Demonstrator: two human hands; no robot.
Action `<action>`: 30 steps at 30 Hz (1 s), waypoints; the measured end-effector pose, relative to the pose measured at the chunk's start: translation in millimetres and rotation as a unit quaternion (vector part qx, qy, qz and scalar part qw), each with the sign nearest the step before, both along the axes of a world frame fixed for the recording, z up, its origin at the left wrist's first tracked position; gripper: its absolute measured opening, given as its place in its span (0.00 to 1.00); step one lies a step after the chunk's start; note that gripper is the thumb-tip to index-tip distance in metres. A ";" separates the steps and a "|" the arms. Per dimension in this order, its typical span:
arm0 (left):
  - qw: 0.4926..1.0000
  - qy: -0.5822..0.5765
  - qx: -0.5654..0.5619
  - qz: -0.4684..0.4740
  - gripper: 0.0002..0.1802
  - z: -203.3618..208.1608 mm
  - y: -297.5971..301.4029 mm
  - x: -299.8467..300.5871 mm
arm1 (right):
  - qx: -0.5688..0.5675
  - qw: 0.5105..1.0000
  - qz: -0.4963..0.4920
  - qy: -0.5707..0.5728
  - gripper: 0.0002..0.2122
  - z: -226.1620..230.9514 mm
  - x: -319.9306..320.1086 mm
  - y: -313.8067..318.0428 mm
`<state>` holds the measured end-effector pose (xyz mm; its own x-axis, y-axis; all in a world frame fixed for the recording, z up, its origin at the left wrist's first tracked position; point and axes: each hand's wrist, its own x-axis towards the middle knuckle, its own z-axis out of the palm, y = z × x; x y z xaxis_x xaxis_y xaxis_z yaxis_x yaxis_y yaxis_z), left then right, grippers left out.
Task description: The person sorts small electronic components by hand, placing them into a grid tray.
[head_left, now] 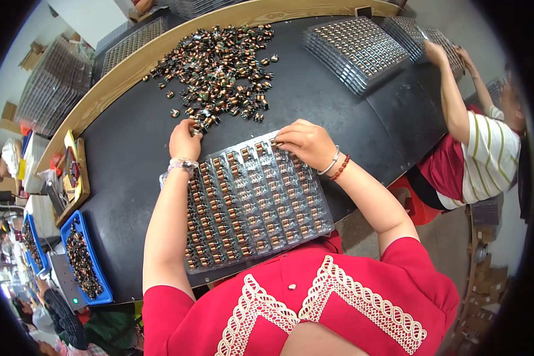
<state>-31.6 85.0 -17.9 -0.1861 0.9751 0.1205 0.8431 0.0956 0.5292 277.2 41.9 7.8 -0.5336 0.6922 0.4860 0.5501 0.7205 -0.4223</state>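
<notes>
A clear plastic tray (252,202) lies at the table's near edge, tilted slightly, its rows of pockets filled with small copper-wound coils. My right hand (307,142) is over the tray's far edge, fingers pinched on a copper coil (275,142) at the top row. At the near tip of a loose heap of coils (219,71), my left hand (185,142) has its fingers curled closed against the coils. What sits between those left fingertips is hidden. The left wrist and forearm pass beside the tray's left edge.
Stacked filled trays (359,50) stand at the far right, where a co-worker in a striped top (486,154) reaches over more trays (409,35). Blue bins (104,285) of parts and a wooden box (80,196) sit left. A wooden rim (101,101) borders the black table (130,142).
</notes>
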 end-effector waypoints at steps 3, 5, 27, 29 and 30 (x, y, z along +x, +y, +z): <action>0.999 -0.034 -0.009 -0.014 0.19 -2.1 -3.9 -7.4 | -0.042 0.997 0.000 0.059 0.08 0.1 18.6 -9.3; 0.996 -0.070 -0.049 -0.023 0.18 -1.7 -8.1 -14.0 | -0.084 0.995 0.000 0.048 0.08 -3.1 26.9 -12.7; 0.972 -0.225 -0.063 0.031 0.13 -8.2 -6.6 -16.5 | -0.013 0.974 -0.176 -0.140 0.10 -0.7 -21.1 61.5; 0.967 -0.243 -0.080 -0.024 0.14 -1.9 -12.3 -19.0 | -0.043 0.956 -0.204 -0.206 0.12 -1.9 -39.3 84.8; 0.964 -0.250 -0.082 -0.037 0.14 1.1 -13.9 -16.3 | -0.033 0.956 -0.207 -0.205 0.11 -7.7 -41.0 93.3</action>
